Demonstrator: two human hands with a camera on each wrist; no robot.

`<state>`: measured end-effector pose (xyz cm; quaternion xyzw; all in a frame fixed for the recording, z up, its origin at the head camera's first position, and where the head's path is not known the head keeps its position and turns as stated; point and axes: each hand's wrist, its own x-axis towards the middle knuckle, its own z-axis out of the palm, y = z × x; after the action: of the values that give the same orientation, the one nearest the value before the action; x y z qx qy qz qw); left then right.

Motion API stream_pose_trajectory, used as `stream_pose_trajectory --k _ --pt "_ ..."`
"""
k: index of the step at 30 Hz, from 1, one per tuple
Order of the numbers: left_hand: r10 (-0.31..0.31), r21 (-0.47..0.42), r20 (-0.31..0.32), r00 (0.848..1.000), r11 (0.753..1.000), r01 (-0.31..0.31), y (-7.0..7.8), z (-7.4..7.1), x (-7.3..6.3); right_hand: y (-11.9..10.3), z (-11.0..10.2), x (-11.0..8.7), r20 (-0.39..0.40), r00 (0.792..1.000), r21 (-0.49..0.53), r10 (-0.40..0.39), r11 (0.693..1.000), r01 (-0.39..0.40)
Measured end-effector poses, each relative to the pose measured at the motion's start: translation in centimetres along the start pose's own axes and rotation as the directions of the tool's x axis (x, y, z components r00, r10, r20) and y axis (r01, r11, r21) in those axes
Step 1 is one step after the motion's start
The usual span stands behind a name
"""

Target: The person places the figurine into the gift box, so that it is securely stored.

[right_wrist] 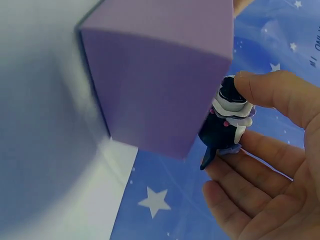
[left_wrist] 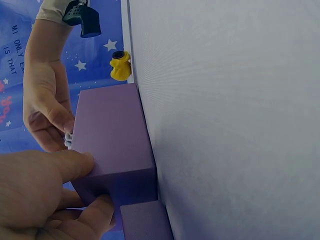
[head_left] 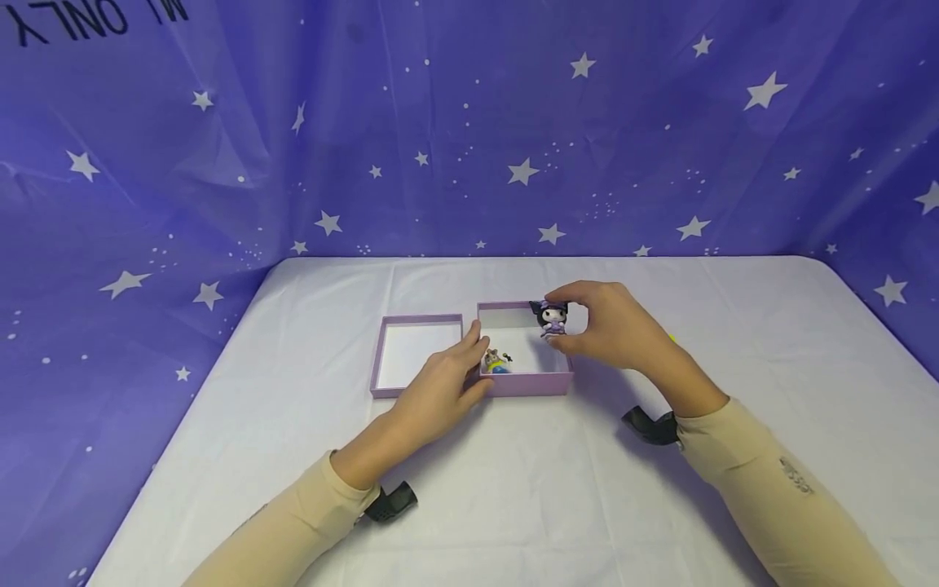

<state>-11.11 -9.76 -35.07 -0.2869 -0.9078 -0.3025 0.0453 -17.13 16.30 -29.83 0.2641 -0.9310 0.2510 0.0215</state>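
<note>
A small figurine with a black eared hood and a purple dress (head_left: 553, 318) is upright between the thumb and fingers of my right hand (head_left: 612, 326), over the right part of an open purple box (head_left: 528, 384). In the right wrist view the figurine (right_wrist: 220, 130) overlaps the box's wall at the rim. My left hand (head_left: 440, 387) grips the box at its near left corner. In the left wrist view its thumb (left_wrist: 77, 165) lies on one wall and its fingers bend round the adjoining side. Inside the box, a small figure in yellow and blue (head_left: 497, 363) lies near the left hand.
A shallow purple-rimmed lid (head_left: 376, 359) with a white inside lies just left of the box. Right of the box stands a yellow figure with a dark top (left_wrist: 120, 67), mostly hidden behind the right wrist in the head view. A white cloth (head_left: 513, 489) covers the table.
</note>
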Motion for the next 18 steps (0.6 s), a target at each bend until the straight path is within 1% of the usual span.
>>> stream_pose_trajectory --k 5,9,14,18 --pt "-0.001 -0.004 0.002 1.0 1.0 0.001 0.0 -0.1 0.0 -0.8 1.1 0.6 0.021 0.999 0.022 -0.026 0.999 0.026" --pt "-0.004 0.004 0.006 1.0 1.0 0.004 0.0 0.0 0.0 -1.3 2.0 1.1 0.025 0.999 0.03 -0.023 0.999 0.022" --pt "-0.012 0.012 0.01 1.0 1.0 0.011 0.0 0.0 0.0 -1.7 2.8 1.7 0.042 0.999 0.013 -0.01 1.0 0.01" --pt "-0.014 0.016 0.01 1.0 1.0 0.014 0.0 -0.1 0.0 -1.8 3.3 2.1 0.044 0.999 -0.011 -0.031 0.999 0.031"
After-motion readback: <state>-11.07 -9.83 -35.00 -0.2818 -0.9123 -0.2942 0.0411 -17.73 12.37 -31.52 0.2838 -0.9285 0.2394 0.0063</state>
